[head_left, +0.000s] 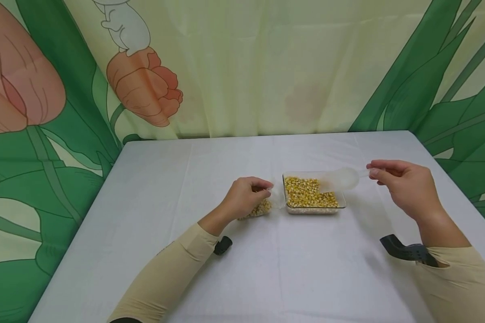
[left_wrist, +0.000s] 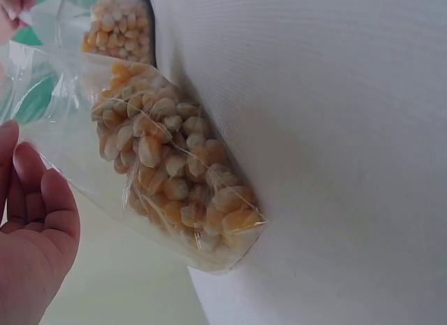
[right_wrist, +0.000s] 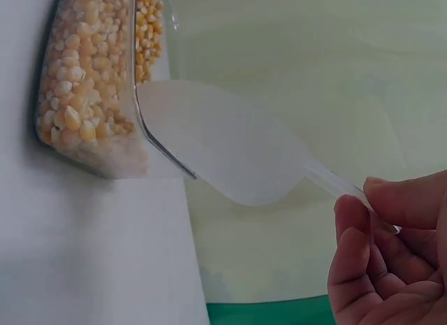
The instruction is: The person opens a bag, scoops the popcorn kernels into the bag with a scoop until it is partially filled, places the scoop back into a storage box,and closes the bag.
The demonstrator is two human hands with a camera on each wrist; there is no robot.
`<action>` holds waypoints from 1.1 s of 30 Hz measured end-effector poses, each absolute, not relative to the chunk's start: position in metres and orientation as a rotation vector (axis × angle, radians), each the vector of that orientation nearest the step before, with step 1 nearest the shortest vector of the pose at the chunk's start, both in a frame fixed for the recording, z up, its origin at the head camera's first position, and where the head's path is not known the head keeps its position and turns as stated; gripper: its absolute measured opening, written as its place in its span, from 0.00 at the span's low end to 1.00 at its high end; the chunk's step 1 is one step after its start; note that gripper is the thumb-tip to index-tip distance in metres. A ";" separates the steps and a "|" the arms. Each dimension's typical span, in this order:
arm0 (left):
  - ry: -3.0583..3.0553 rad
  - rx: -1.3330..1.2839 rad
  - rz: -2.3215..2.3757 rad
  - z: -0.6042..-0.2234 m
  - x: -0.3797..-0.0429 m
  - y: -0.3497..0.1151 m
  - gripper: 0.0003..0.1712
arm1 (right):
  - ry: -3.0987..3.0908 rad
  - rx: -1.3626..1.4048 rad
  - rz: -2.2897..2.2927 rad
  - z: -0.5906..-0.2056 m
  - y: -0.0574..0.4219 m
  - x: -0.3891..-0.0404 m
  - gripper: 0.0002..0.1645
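Note:
My left hand point(head_left: 242, 196) pinches the upper edge of a clear plastic bag point(left_wrist: 167, 164) between thumb and fingers. Corn kernels fill the lower part of the bag, which rests on the tabletop just left of a clear rectangular container point(head_left: 312, 210). That container is filled with yellow corn kernels point(head_left: 301, 190). With thumb and fingers, my right hand point(head_left: 408, 186) pinches the thin handle of a translucent white scoop point(right_wrist: 223, 143). The scoop's wide bowl reaches over the container's right end, its front part inside the rim. Most of the bag is hidden behind my left hand in the head view.
A white cloth covers the table point(head_left: 234, 273). Behind it hangs a pale curtain point(head_left: 242, 67) printed with large flowers and green leaves. Dark wrist-worn devices point(head_left: 408, 252) sit at both wrists, over beige sleeves point(head_left: 165, 273).

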State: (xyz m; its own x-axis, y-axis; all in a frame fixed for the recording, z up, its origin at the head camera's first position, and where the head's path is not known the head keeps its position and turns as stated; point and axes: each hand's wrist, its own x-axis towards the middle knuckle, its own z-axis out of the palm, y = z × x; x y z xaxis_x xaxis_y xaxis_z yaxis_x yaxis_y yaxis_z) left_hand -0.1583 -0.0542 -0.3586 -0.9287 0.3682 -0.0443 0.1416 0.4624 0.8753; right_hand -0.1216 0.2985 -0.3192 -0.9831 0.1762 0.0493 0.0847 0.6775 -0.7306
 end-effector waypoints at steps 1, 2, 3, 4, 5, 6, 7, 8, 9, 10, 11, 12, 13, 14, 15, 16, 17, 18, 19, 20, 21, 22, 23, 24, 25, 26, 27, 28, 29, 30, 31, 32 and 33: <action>2.486 0.439 1.453 -0.358 -0.158 -0.054 0.12 | -2.775 -0.224 1.175 -0.317 0.298 -0.121 0.31; 2.487 0.437 1.452 -0.358 -0.158 -0.054 0.12 | -2.777 -0.229 1.159 -0.316 0.298 -0.121 0.31; 2.488 0.435 1.450 -0.357 -0.158 -0.054 0.12 | -2.779 -0.231 1.145 -0.314 0.297 -0.120 0.31; 2.489 0.432 1.447 -0.357 -0.158 -0.053 0.12 | -2.782 -0.230 1.127 -0.313 0.296 -0.120 0.31; 2.490 0.429 1.445 -0.357 -0.159 -0.053 0.12 | -2.785 -0.227 1.110 -0.312 0.295 -0.120 0.31; 2.491 0.428 1.443 -0.357 -0.159 -0.053 0.12 | -2.787 -0.222 1.097 -0.311 0.294 -0.119 0.31; 2.493 0.427 1.440 -0.357 -0.159 -0.053 0.12 | -2.788 -0.214 1.082 -0.310 0.293 -0.119 0.31; 2.493 0.427 1.440 -0.357 -0.159 -0.053 0.12 | -2.789 -0.203 1.068 -0.309 0.292 -0.118 0.30; 2.493 0.428 1.439 -0.357 -0.159 -0.053 0.12 | -2.790 -0.191 1.057 -0.309 0.291 -0.118 0.30; 2.493 0.428 1.438 -0.357 -0.159 -0.053 0.12 | -2.791 -0.176 1.048 -0.309 0.289 -0.117 0.29; 2.494 0.429 1.438 -0.357 -0.159 -0.053 0.12 | -2.791 -0.159 1.038 -0.309 0.288 -0.117 0.28; 2.494 0.430 1.438 -0.358 -0.159 -0.053 0.12 | -2.793 -0.145 1.032 -0.310 0.286 -0.117 0.27; 2.494 0.432 1.438 -0.358 -0.159 -0.053 0.12 | -2.794 -0.131 1.030 -0.310 0.284 -0.117 0.26; 2.493 0.432 1.437 -0.358 -0.159 -0.053 0.12 | -2.794 -0.120 1.034 -0.311 0.282 -0.117 0.26; 2.493 0.433 1.438 -0.358 -0.159 -0.053 0.12 | -2.796 -0.111 1.039 -0.312 0.280 -0.118 0.25; 2.494 0.434 1.438 -0.358 -0.159 -0.053 0.12 | -2.798 -0.105 1.047 -0.314 0.278 -0.118 0.25; 2.493 0.434 1.439 -0.358 -0.159 -0.053 0.12 | -2.800 -0.105 1.057 -0.315 0.277 -0.119 0.25; 2.492 0.434 1.440 -0.359 -0.159 -0.053 0.12 | -2.803 -0.109 1.070 -0.317 0.276 -0.119 0.25; 2.491 0.434 1.440 -0.359 -0.159 -0.053 0.12 | -2.804 -0.112 1.081 -0.319 0.275 -0.120 0.25; 2.491 0.433 1.441 -0.359 -0.159 -0.053 0.12 | -2.805 -0.121 1.096 -0.321 0.275 -0.120 0.26; 2.491 0.434 1.441 -0.359 -0.159 -0.053 0.12 | -2.806 -0.129 1.111 -0.323 0.274 -0.121 0.26; 2.493 0.434 1.440 -0.359 -0.159 -0.053 0.12 | -2.807 -0.140 1.130 -0.325 0.274 -0.122 0.26; 2.492 0.434 1.440 -0.359 -0.159 -0.053 0.12 | -2.807 -0.153 1.150 -0.328 0.274 -0.123 0.26; 2.493 0.434 1.438 -0.359 -0.158 -0.053 0.12 | -2.807 -0.163 1.170 -0.330 0.274 -0.124 0.26; 2.493 0.434 1.437 -0.359 -0.158 -0.053 0.12 | -2.805 -0.173 1.194 -0.333 0.275 -0.124 0.26; 2.492 0.435 1.436 -0.359 -0.158 -0.052 0.12 | -2.802 -0.181 1.218 -0.335 0.275 -0.125 0.27; 2.492 0.436 1.433 -0.359 -0.158 -0.052 0.12 | -2.796 -0.182 1.240 -0.338 0.276 -0.126 0.26; 2.491 0.435 1.431 -0.358 -0.157 -0.052 0.12 | -2.788 -0.187 1.266 -0.341 0.276 -0.126 0.26; 2.490 0.435 1.429 -0.358 -0.157 -0.052 0.12 | -2.778 -0.184 1.294 -0.343 0.277 -0.127 0.26; 2.489 0.433 1.428 -0.358 -0.157 -0.052 0.12 | -2.768 -0.177 1.322 -0.346 0.278 -0.127 0.26; 2.489 0.432 1.427 -0.358 -0.157 -0.052 0.12 | -2.752 -0.172 1.358 -0.348 0.278 -0.128 0.27; 2.489 0.432 1.426 -0.358 -0.157 -0.052 0.12 | -2.733 -0.165 1.399 -0.351 0.279 -0.129 0.27; 2.490 0.431 1.426 -0.358 -0.157 -0.052 0.12 | -2.711 -0.159 1.447 -0.353 0.279 -0.130 0.27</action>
State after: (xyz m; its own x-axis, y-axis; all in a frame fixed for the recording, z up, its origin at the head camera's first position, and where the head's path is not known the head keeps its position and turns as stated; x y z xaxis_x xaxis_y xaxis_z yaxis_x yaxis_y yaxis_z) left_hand -0.1569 -0.0520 -0.3580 -0.9279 0.3679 -0.0603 0.1342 0.4807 0.8666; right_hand -0.1296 0.2792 -0.3531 -0.9926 0.1213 0.0078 0.0610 0.5528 -0.8311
